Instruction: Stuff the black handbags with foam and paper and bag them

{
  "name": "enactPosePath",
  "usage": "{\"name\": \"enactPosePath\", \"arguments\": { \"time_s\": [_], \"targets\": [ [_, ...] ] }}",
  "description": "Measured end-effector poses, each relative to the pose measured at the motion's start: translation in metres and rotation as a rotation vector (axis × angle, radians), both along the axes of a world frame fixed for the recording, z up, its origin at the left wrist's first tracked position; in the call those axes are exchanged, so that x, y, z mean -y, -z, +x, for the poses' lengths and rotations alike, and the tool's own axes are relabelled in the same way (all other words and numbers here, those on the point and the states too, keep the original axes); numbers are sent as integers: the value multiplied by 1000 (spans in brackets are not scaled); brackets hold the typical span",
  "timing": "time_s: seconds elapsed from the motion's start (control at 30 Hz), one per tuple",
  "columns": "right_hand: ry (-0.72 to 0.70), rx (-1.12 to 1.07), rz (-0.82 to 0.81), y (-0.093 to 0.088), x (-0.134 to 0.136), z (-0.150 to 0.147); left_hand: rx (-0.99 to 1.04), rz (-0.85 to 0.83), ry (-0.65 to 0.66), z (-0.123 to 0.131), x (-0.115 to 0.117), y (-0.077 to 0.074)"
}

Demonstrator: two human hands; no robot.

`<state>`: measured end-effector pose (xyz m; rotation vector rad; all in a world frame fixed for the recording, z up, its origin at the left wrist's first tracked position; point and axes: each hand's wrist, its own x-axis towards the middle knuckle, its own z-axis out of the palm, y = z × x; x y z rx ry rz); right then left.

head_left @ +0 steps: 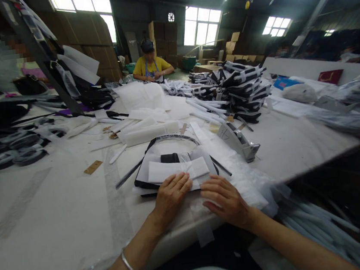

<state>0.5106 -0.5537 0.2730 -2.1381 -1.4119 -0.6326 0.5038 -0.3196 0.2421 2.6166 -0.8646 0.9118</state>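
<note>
A black handbag (142, 183) lies flat on the table in front of me, its curved handle wrapped in clear film. White foam sheet covers much of it, and a folded white foam piece (163, 172) rests on top with clear tape across it. My left hand (172, 193) lies with extended fingers on the lower edge of that folded piece. Beside it, my right hand (224, 197) is at the bag's lower right edge, fingers stretched out and slightly bent, with nothing visible in them. Dark strap ends stick out on both sides of the bag.
A grey tape dispenser (238, 140) stands to the right of the bag. Behind are loose white foam sheets (143, 96) and a tall stack of wrapped black bags (242, 86). Rolled straps (29, 154) lie at left. A person in yellow (152, 64) sits across the table.
</note>
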Motion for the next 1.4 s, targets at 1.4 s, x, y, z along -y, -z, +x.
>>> {"name": "enactPosePath", "arguments": {
  "time_s": [1.4],
  "targets": [
    [-83, -102, -137, -32, -24, 21, -233, -380, -137, -2, 16, -26]
  ]
}}
